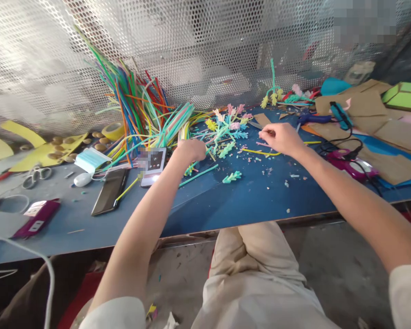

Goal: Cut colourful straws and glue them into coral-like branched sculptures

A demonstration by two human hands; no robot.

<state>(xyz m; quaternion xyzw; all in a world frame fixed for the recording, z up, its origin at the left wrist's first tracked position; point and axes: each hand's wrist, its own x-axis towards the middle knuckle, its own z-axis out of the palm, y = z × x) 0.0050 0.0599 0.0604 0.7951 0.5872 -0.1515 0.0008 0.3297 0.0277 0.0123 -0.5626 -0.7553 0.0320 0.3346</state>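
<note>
My left hand (192, 149) reaches over the blue tabletop, its fingers curled downward among fuzzy pipe cleaners; what they hold is hidden. Just right of it stands a cluster of pipe-cleaner sprigs (228, 125) in mint, pink, yellow and blue. A loose mint sprig (232, 177) lies in front of the cluster, and a straight teal pipe cleaner (198, 175) lies below my left hand. Right of the cluster, my right hand (283, 138) is closed in a pinch. By its fingertips shows a pointed grey blade (255, 124); whether they grip it is unclear. A yellow pipe cleaner (260, 151) lies beneath.
A big bundle of coloured pipe cleaners (133, 107) leans on the perforated metal screen (226, 50). Phones (110, 192), a face mask (92, 160) and scissors (37, 176) lie left. At right are a glue gun (315, 118), a magenta device (352, 164) with cables, and cardboard (393, 157).
</note>
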